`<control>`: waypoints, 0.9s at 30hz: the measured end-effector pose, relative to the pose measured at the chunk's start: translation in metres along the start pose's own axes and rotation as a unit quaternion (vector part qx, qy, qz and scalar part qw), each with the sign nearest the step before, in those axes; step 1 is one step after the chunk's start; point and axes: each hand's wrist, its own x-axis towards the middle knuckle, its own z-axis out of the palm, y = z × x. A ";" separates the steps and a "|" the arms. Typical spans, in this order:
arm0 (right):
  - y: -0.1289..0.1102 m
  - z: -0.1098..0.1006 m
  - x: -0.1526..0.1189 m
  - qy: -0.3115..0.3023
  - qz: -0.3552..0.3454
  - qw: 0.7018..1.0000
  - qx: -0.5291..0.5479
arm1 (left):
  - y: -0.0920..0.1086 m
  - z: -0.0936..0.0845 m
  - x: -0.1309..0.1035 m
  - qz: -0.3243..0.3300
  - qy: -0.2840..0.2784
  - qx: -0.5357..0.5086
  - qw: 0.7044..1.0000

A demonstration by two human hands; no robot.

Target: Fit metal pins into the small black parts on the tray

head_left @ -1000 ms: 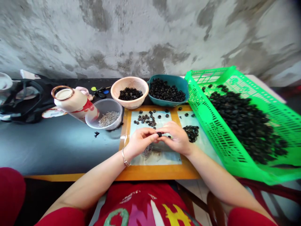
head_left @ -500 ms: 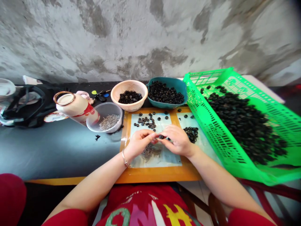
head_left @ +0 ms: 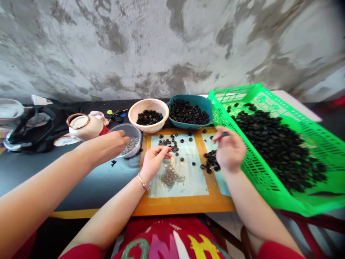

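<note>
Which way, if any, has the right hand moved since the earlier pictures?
Yes, rightward: judged against the green basket, the right hand has parted from the left hand and come closer to the basket's left side.

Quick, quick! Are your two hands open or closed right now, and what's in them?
Left hand: closed, fingertips pinched; can't tell what's in them.
Right hand: fingers curled, holding a small black piece.
</note>
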 end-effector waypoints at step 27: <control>0.036 0.058 -0.069 -0.480 -0.130 0.794 -0.351 | -0.031 -0.014 0.018 0.143 0.171 0.239 0.945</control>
